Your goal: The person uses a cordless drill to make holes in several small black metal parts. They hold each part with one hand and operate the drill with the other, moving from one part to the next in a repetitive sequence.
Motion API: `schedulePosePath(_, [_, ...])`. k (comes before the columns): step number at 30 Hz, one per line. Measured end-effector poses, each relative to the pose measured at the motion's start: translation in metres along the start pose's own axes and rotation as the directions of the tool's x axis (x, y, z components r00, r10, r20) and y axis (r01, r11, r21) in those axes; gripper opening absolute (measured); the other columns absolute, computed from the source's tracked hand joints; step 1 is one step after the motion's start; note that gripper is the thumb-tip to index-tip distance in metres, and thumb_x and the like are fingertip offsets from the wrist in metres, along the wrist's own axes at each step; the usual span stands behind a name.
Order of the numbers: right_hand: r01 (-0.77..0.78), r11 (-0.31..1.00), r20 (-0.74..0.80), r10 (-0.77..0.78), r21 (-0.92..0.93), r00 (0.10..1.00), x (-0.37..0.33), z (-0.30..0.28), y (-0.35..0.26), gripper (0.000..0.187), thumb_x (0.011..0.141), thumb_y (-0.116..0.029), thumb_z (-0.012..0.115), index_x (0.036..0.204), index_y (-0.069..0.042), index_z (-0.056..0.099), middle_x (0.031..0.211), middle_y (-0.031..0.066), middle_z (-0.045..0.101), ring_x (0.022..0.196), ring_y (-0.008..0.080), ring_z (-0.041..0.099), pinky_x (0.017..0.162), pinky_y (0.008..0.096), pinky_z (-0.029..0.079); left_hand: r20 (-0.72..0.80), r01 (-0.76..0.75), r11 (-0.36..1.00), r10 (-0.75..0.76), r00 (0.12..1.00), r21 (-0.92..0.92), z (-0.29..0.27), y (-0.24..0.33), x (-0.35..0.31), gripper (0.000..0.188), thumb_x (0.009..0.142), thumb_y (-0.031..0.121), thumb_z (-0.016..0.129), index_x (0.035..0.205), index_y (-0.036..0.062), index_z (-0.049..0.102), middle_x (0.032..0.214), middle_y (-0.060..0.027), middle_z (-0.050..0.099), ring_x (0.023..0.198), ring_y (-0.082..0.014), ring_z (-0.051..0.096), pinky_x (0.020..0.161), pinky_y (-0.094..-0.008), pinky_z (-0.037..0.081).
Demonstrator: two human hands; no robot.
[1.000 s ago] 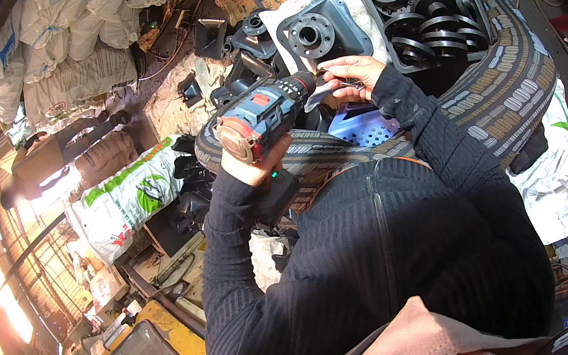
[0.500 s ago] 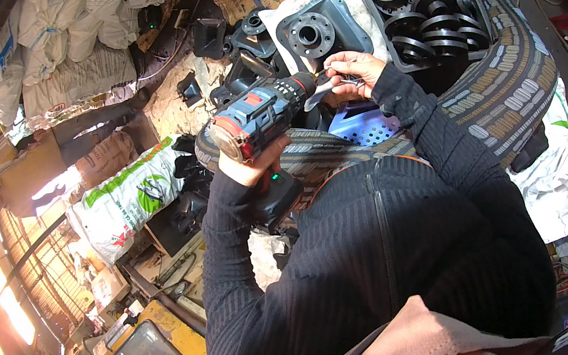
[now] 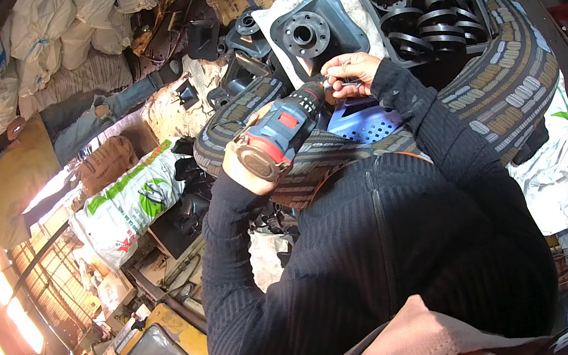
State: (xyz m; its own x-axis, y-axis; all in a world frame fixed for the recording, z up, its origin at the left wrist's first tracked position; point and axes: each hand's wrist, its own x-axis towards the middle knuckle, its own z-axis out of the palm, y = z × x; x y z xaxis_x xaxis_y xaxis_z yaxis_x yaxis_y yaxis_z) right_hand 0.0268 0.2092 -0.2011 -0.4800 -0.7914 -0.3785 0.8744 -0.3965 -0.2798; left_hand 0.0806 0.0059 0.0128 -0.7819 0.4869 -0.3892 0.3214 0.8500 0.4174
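Observation:
My left hand (image 3: pixel 245 170) is wrapped around the grip of a blue and red cordless drill (image 3: pixel 283 134), whose black chuck points away to the right. At the chuck's tip, the fingers of my right hand (image 3: pixel 359 74) are pinched together; the small thing between them is too small to name. Just beyond my hands, a dark square housing with a round bolt-holed flange (image 3: pixel 302 33) rests on a white padded block (image 3: pixel 276 37). A grey crate (image 3: pixel 427 62) to its right holds several black metal flanges (image 3: pixel 439 31).
A striped, curved cushion (image 3: pixel 507 84) wraps around in front of me, with a purple perforated plastic piece (image 3: pixel 364 128) by it. More dark housings (image 3: pixel 240 74) lie to the left. Farther left are a white-green sack (image 3: pixel 135 202) and a person's denim-clad leg (image 3: pixel 97 116).
My left hand has turned the drill, its rear swinging right and down. My right hand stays near the chuck's tip. At the left, a person's denim-clad leg shows more clearly.

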Motion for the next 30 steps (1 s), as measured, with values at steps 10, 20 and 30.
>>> schedulePosePath(10, [0.212, 0.977, -0.467, -0.178, 0.022, 0.866, 0.010, -0.024, 0.006, 0.028, 0.091, -0.026, 0.055, 0.108, -0.005, 0.062, 0.078, -0.0006, 0.059, 0.060, 0.0061, 0.056, 0.051, 0.0177, 0.051, 0.016, 0.311, 0.882, -0.327, 0.945, -0.355, -0.008, -0.040, 0.037, 0.043, 0.073, 0.023, 0.071, 0.111, 0.0072, 0.057, 0.102, -0.0094, 0.062, 0.095, -0.0254, 0.059, 0.084, -0.0358, 0.046])
schedulePosePath(20, [0.220, 0.964, -0.534, -0.264, -0.146, 0.803, 0.033, -0.022, -0.008, 0.027, 0.081, -0.024, 0.070, 0.099, -0.005, 0.065, 0.078, -0.0008, 0.060, 0.060, 0.0056, 0.055, 0.049, 0.0191, 0.048, 0.041, 0.067, 0.934, -0.056, 0.998, -0.352, -0.021, -0.047, 0.101, 0.048, 0.073, 0.012, 0.067, 0.118, 0.0079, 0.052, 0.101, -0.0096, 0.061, 0.089, -0.0201, 0.060, 0.077, -0.0333, 0.049])
schedulePosePath(30, [0.226, 0.956, -0.514, -0.292, -0.188, 0.806, 0.034, -0.020, -0.009, 0.029, 0.075, -0.031, 0.074, 0.088, -0.006, 0.066, 0.075, 0.0011, 0.061, 0.059, 0.0087, 0.058, 0.051, 0.0220, 0.051, 0.069, 0.066, 0.997, -0.064, 0.996, -0.035, -0.024, -0.060, 0.111, 0.040, 0.071, 0.035, 0.067, 0.103, 0.0115, 0.061, 0.093, -0.0086, 0.066, 0.083, -0.0255, 0.064, 0.075, -0.0333, 0.052])
